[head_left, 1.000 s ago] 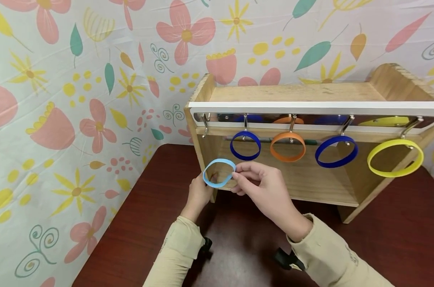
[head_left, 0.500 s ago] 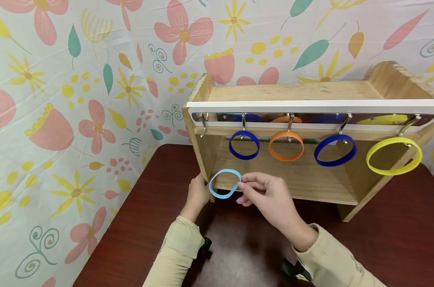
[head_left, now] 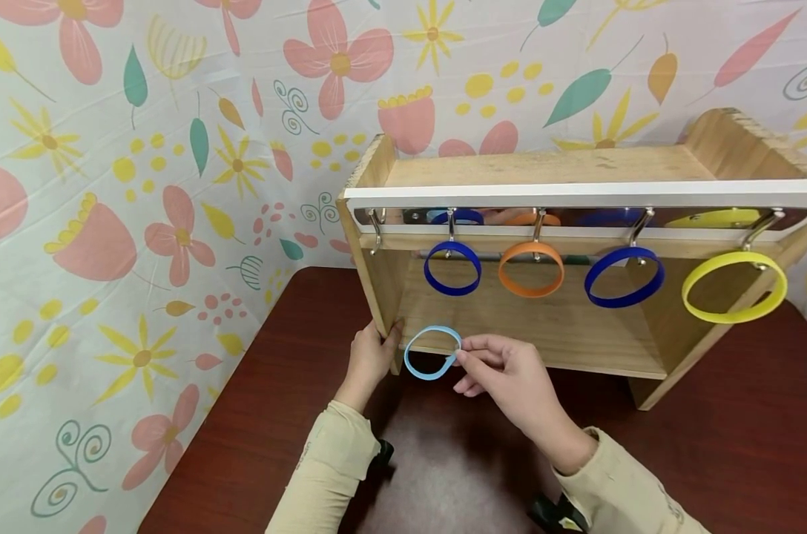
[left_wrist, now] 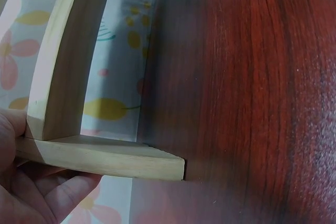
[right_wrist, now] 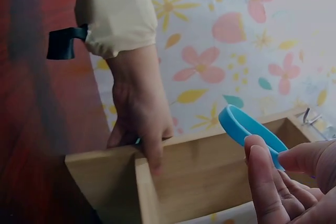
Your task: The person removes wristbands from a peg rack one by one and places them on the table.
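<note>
Drifting down and to the right since the earlier head frames, the light blue band [right_wrist: 236, 126] and the right hand [head_left: 510, 371] are drawing away from the leftmost hook [head_left: 377, 239]. Farthest left, the left hand [head_left: 369, 363] is keeping its place, gripping the lower left side of the wooden shelf [head_left: 537, 169], its thumb reaching round the inside. That hook is carrying no band. Next comes the light blue band, hovering above the counter [head_left: 277, 386] between the two hands, in front of the shelf; its right edge is being pinched between the right hand's thumb and fingers, which are squeezing it slightly out of round. Being a ring, it is showing no marked long axis in the head view; it is lying left of the right fingertips and below and right of the bare hook. The right hand is touching it, while the left is staying near but apart. Farther right, a dark blue band [head_left: 452, 291], an orange band [head_left: 531, 293], another dark blue band [head_left: 617, 302] and a yellow band [head_left: 727, 318] are hanging from hooks.
</note>
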The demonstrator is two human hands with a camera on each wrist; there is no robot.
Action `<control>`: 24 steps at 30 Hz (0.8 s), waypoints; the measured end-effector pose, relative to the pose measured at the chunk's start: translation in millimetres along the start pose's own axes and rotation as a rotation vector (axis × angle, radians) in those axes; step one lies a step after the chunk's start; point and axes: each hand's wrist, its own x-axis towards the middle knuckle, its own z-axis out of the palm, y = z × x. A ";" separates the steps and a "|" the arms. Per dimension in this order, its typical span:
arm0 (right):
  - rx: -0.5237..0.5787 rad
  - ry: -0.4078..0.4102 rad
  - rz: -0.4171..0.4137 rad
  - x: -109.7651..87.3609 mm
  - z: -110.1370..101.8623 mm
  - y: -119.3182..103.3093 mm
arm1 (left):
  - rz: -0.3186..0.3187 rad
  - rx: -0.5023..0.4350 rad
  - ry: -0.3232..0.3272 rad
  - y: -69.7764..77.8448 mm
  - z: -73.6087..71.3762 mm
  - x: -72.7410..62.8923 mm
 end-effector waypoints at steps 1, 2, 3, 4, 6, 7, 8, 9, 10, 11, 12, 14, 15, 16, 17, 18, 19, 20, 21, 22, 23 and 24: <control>-0.001 -0.001 0.007 -0.1 -0.8 2.1 | -0.002 0.004 0.001 0.0 0.1 0.0; 0.000 -0.001 0.016 0.0 -1.5 4.0 | -0.006 0.003 -0.002 0.1 -0.1 -0.1; 0.002 -0.002 0.025 0.1 -2.3 6.0 | -0.008 0.000 -0.003 0.2 -0.1 0.0; 0.003 -0.004 0.035 0.3 -3.0 8.1 | -0.009 0.000 -0.004 0.3 -0.3 0.2; 0.013 -0.010 0.058 0.7 -4.3 12.2 | -0.008 -0.004 -0.008 0.5 -0.4 0.3; 0.017 -0.014 0.072 0.7 -4.8 14.1 | -0.008 -0.009 -0.010 0.6 -0.5 0.4; 0.021 -0.018 0.087 0.6 -5.2 15.8 | -0.007 -0.012 -0.011 0.6 -0.4 0.4; 0.022 -0.022 0.100 0.5 -5.6 17.7 | -0.006 -0.010 -0.009 0.4 -0.3 0.4; 0.021 -0.025 0.110 0.5 -5.8 19.4 | -0.005 -0.009 -0.008 0.3 -0.2 0.4; 0.021 -0.029 0.122 0.4 -6.1 20.9 | -0.005 -0.009 -0.005 0.3 -0.2 0.4; 0.019 -0.034 0.131 0.3 -6.3 22.5 | -0.005 -0.008 -0.003 0.2 -0.1 0.3; 0.018 -0.041 0.146 0.2 -6.5 26.0 | -0.007 0.000 0.005 -0.1 0.2 0.3; 0.018 -0.043 0.153 0.0 -6.5 27.8 | -0.008 0.004 0.007 -0.2 0.3 0.4; 0.019 -0.047 0.160 -0.2 -6.5 29.7 | -0.010 0.006 0.009 -0.3 0.3 0.4; 0.021 -0.050 0.165 -0.4 -6.6 31.6 | -0.012 0.006 0.009 -0.3 0.4 0.4; 0.020 -0.054 0.172 -0.7 -6.4 33.7 | -0.012 0.007 0.010 -0.4 0.5 0.4; 0.019 -0.056 0.178 -0.9 -6.2 35.9 | -0.012 0.006 0.010 -0.4 0.6 0.4; 0.018 -0.060 0.183 -1.2 -6.0 38.1 | -0.012 0.002 0.008 -0.4 0.6 0.3; 0.015 -0.065 0.187 -1.4 -5.8 40.2 | -0.011 -0.002 0.007 -0.2 0.3 0.1; 0.013 -0.068 0.189 -1.5 -5.7 42.4 | -0.011 -0.004 0.005 -0.2 0.3 0.0; 0.008 -0.072 0.188 -1.6 -5.7 44.6 | -0.009 -0.008 0.005 0.0 0.1 -0.1; 0.003 -0.075 0.188 -1.7 -5.5 46.7 | -0.007 -0.009 0.003 0.0 0.1 -0.1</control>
